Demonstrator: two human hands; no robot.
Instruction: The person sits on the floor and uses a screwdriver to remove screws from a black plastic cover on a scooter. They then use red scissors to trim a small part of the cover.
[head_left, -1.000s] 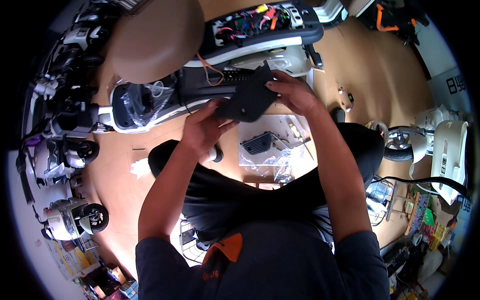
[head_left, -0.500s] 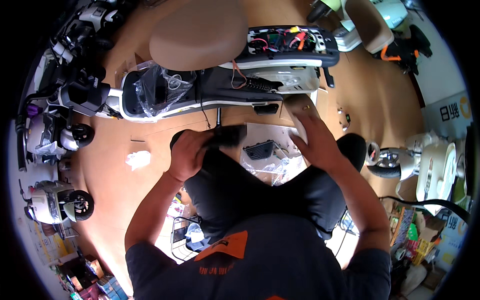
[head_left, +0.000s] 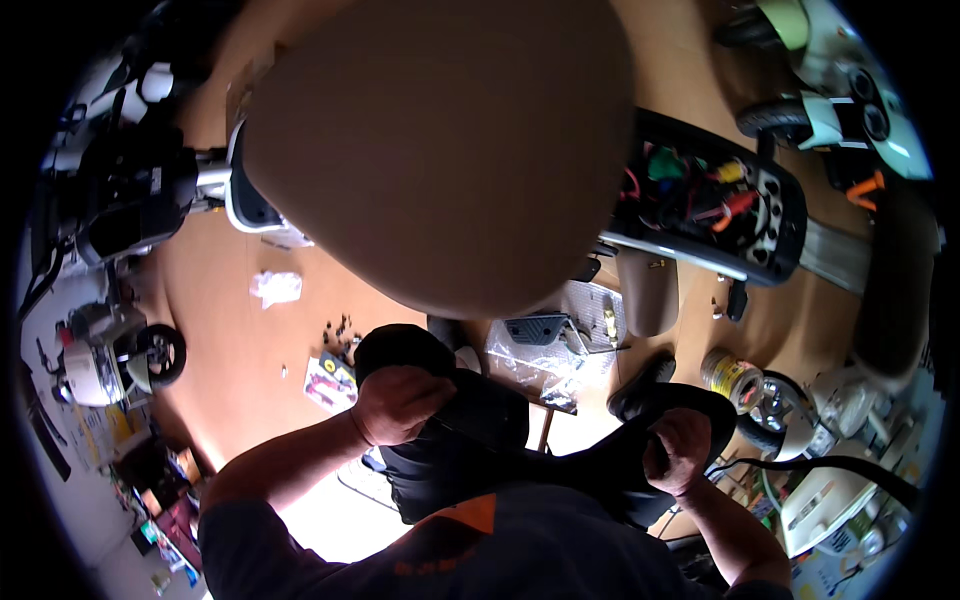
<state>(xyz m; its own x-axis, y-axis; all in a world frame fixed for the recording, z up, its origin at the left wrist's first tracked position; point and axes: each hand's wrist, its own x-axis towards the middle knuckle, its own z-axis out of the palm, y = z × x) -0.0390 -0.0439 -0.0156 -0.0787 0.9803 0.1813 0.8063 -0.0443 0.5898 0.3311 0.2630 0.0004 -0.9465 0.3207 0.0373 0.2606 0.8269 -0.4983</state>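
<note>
- Panel (head_left: 490, 412), dark and flat: I have it over the left thigh, and its outline partly melts into the black trousers (head_left: 400, 350).
- Left hand (head_left: 403, 405): I see it by the left knee, fingers bent closed on the panel's left edge, knuckles up.
- Right hand (head_left: 680, 450): I have it well apart from the left, over the right thigh, fingers curled toward the thumb. A dark patch shows inside the curl; from here I cannot tell whether that is a held thing or trouser cloth.
- Clear plastic sheet (head_left: 510, 365): I make it out on the floor (head_left: 225, 370) beyond the knees, wrinkled and shiny toward its near edge.
- Ribbed black part (head_left: 537, 328): I find it on that sheet, close to the far left corner.
- Tan part (head_left: 648, 295), long and round-ended: it lies just beside the sheet's right edge; its far end is out of my sight.
- Black shoe (head_left: 642, 388): I place it off the sheet's near right corner.
- Brown seat (head_left: 445, 150): it looms nearest to my camera and covers much of the scooter.
- Coloured wires (head_left: 735, 205): I see them bundled in the open compartment (head_left: 788, 235), right of the seat.
- White crumpled wrapping (head_left: 276, 288): I have it on the floor, well left of the sheet's left edge.
</note>
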